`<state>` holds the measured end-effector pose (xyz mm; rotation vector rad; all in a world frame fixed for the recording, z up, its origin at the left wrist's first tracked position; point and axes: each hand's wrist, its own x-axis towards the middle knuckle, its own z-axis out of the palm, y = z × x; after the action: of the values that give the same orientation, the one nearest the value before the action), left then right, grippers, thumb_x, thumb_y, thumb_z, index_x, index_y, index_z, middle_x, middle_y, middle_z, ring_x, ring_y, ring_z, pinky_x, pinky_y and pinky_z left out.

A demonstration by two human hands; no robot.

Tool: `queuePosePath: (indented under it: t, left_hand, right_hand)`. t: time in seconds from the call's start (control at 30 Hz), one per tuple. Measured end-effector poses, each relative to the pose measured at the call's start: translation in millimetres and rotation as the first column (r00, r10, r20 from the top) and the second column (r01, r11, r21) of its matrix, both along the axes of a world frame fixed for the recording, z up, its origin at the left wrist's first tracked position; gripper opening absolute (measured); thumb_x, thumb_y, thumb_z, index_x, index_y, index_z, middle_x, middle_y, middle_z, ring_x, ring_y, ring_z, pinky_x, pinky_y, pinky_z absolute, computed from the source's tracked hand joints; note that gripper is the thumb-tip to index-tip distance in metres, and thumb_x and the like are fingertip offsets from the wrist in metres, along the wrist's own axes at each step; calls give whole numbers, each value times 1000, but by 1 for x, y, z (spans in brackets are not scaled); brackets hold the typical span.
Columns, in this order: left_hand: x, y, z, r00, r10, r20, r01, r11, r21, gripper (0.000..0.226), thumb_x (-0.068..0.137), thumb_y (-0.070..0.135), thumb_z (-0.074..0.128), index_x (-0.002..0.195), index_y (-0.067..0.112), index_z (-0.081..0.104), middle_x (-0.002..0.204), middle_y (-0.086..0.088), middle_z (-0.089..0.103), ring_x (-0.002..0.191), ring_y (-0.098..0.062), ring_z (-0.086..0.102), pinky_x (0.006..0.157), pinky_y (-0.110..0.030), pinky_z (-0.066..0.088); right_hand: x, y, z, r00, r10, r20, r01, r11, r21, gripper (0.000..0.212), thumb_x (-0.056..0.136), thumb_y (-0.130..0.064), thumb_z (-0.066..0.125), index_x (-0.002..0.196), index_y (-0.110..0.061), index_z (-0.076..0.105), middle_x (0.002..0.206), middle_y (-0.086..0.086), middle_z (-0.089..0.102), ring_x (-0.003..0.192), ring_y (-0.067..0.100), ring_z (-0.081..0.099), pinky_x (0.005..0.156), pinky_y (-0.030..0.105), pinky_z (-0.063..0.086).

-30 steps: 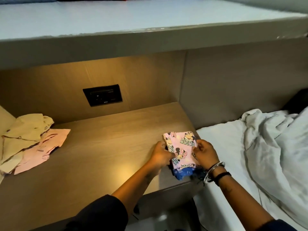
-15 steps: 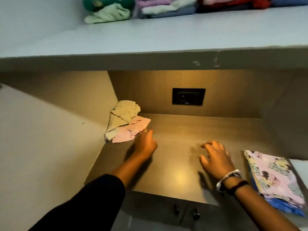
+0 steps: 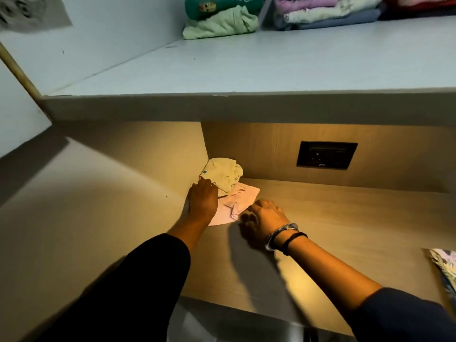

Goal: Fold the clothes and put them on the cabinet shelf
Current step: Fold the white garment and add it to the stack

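Two unfolded garments lie in the far left corner of the wooden desk: a pink garment spread flat, and a pale yellow garment bunched on its far edge against the corner walls. Your left hand lies palm down on the left part of the pink garment, fingers stretched toward the yellow one and touching its near edge; its grip is flat and apart, clamped on nothing. Your right hand sits just right of the pink garment's near right edge, fingers curled loosely down onto the desk; whether its grip has caught the cloth, you cannot tell. That wrist carries a silver bangle and a black band. A third piece, a printed folded garment, shows at the right edge of the desk, well apart from both hands. On the white cabinet shelf above, two stacks of folded clothes sit at the far side. One black socket panel is set in the back wall.
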<state>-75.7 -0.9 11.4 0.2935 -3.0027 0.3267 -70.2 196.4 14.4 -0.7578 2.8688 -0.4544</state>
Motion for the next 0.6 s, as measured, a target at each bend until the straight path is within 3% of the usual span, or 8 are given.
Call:
queuePosePath:
  t: [0.1, 0.17, 0.23, 0.3, 0.37, 0.43, 0.5, 0.6]
  left_hand:
    - [-8, 3, 19, 983, 5, -181, 61, 932, 357, 34, 95, 28, 57, 124, 11, 58, 130, -11, 60, 115, -31, 59, 94, -35, 48]
    - [-7, 14, 35, 971, 7, -239, 156, 738, 657, 23, 97, 22, 55, 114, 9, 63, 117, -12, 66, 107, -33, 61, 82, -27, 45]
    - [-4, 25, 49, 963, -93, -254, 261, 570, 779, 17, 97, 13, 52, 109, 9, 63, 110, -12, 67, 103, -30, 62, 79, -22, 43]
    - [1, 35, 66, 959, -201, -202, 273, 445, 853, 18, 97, 10, 51, 110, 13, 62, 111, -10, 67, 103, -28, 63, 84, -31, 51]
    - [8, 38, 85, 944, -283, -172, 264, 332, 905, 19, 97, 7, 50, 107, 19, 63, 105, -4, 66, 99, -21, 64, 82, -24, 53]
    - [19, 39, 105, 929, -326, -175, 262, 247, 933, 23, 98, 7, 51, 102, 26, 64, 98, 6, 66, 92, -8, 63, 75, -12, 51]
    - [28, 41, 118, 925, -336, -178, 232, 127, 964, 28, 98, 6, 50, 99, 29, 66, 95, 9, 67, 88, -2, 63, 75, -12, 51]
    - [39, 51, 131, 921, -346, -176, 186, -6, 983, 26, 99, 8, 49, 100, 25, 68, 88, 10, 71, 82, -1, 66, 73, -16, 53]
  right_hand:
    - [-10, -2, 1, 997, -77, -31, 75, 996, -56, 44, 88, -37, 56, 128, -20, 51, 132, 11, 51, 119, 32, 46, 97, 44, 41]
    - [-16, -3, 6, 987, -150, -61, 136, 973, -188, 58, 86, -40, 59, 137, -19, 42, 138, 13, 45, 125, 33, 43, 102, 46, 39]
    - [-23, -1, 16, 980, -179, -82, 149, 948, -280, 73, 82, -44, 64, 143, -21, 34, 147, 14, 36, 135, 34, 34, 109, 49, 34]
    - [-30, 6, 29, 977, -174, -119, 136, 951, -276, 71, 78, -39, 67, 141, -24, 38, 149, 13, 36, 137, 34, 32, 109, 49, 31]
    - [-32, 20, 41, 978, -131, -165, 81, 956, -283, 41, 79, -25, 66, 119, -22, 60, 127, 9, 56, 122, 32, 47, 95, 45, 40]
    - [-28, 41, 49, 993, -58, -107, 5, 900, -435, 4, 83, -15, 64, 86, -18, 66, 87, 3, 64, 87, 19, 60, 71, 34, 44]
    - [-19, 65, 55, 1000, 10, 2, -7, 814, -581, 19, 86, -13, 64, 72, -24, 61, 68, -9, 57, 63, -2, 52, 58, 23, 39]
    - [-5, 101, 61, 996, -15, 89, 66, 795, -603, 26, 87, -12, 65, 66, -28, 61, 59, -12, 54, 50, -4, 47, 49, 16, 35]
